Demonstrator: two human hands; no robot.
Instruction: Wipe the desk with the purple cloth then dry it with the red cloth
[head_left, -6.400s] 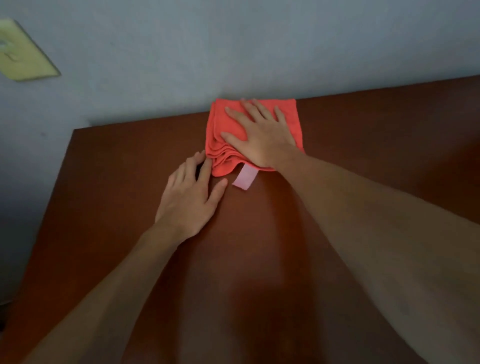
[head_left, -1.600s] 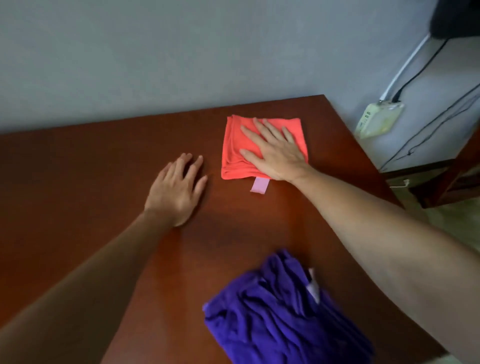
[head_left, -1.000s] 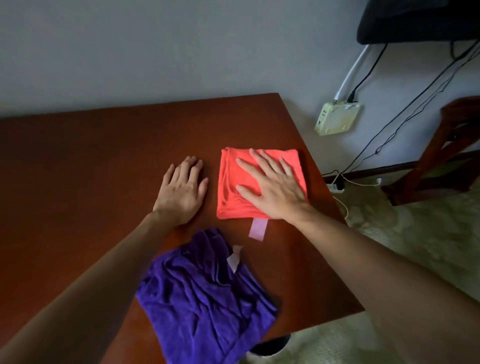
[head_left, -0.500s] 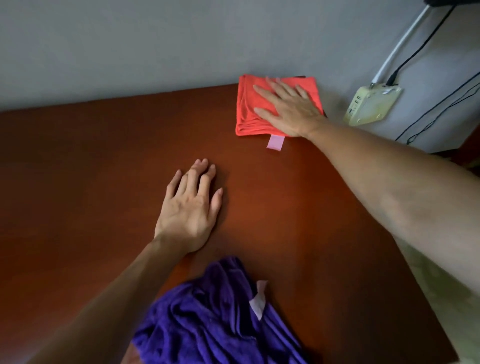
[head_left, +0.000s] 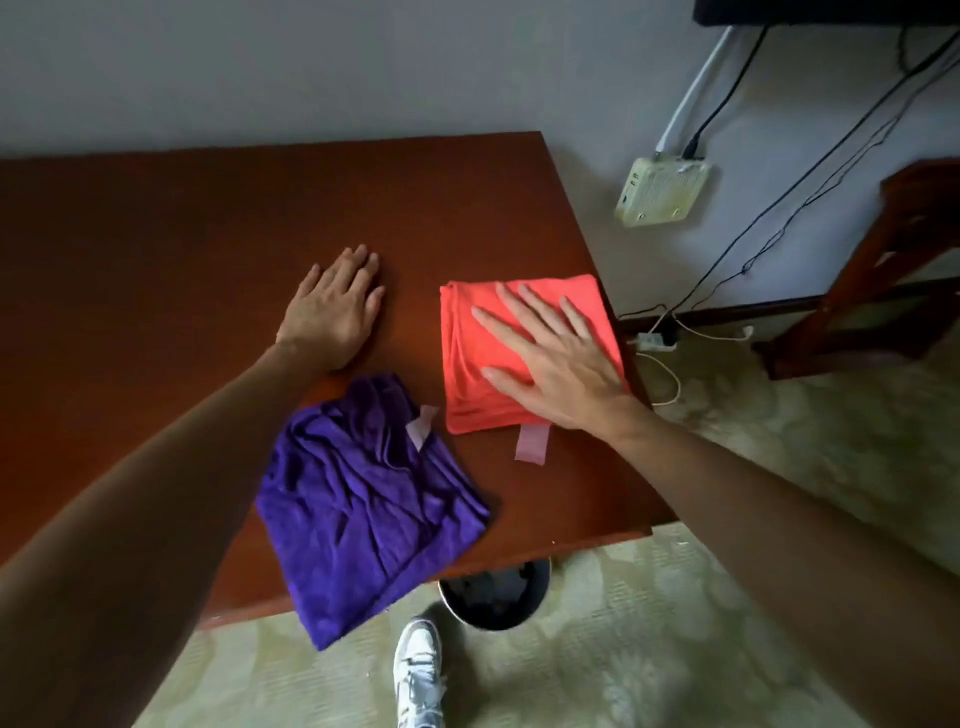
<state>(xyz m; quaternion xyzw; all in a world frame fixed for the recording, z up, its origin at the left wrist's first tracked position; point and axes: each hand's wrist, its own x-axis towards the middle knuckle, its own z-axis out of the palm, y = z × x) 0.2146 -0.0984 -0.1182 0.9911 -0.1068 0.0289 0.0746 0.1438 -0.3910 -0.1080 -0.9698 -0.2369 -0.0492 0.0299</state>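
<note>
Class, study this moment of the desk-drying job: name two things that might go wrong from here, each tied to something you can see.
1. The purple cloth hangs over the desk's near edge, above a dark bin; a nudge might drop it.
2. The right hand presses the folded red cloth flat beside the desk's right edge; a stroke further right may push it off, towards the power strip on the floor.
</note>
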